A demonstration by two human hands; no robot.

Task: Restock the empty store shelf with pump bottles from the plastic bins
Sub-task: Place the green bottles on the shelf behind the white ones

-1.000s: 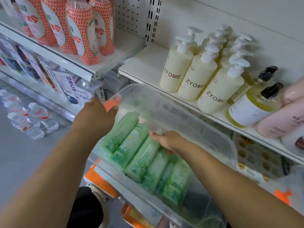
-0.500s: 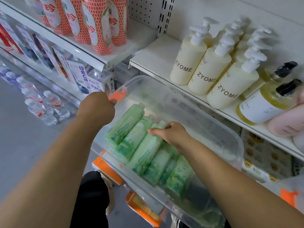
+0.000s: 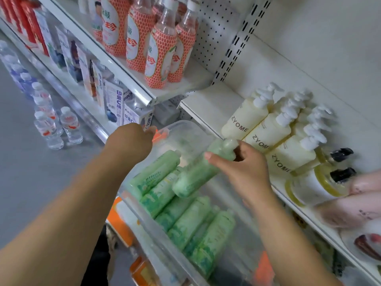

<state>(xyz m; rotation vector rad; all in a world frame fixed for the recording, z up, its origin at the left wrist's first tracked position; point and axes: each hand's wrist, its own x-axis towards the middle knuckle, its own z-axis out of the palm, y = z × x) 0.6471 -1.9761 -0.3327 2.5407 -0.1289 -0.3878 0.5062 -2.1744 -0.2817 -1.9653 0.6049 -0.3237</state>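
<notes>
Right hand (image 3: 245,172): is gripping a green bottle (image 3: 195,174) near its neck.
Left hand (image 3: 132,141): is clutching the clear bin (image 3: 185,129) by its far rim.
Green bottle: is hanging tilted over the clear bin, near the shelf (image 3: 212,100).

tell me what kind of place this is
Most likely a shop aisle, in a supermarket or drugstore: a white metal shelf on a pegboard back, identical pump bottles lined up in rows, and drink bottles lined up above.

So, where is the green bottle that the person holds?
Head view, centre: the green bottle is tilted in the grip of the right hand above the clear bin, left of the cream ZYOME bottles on the shelf.
</notes>
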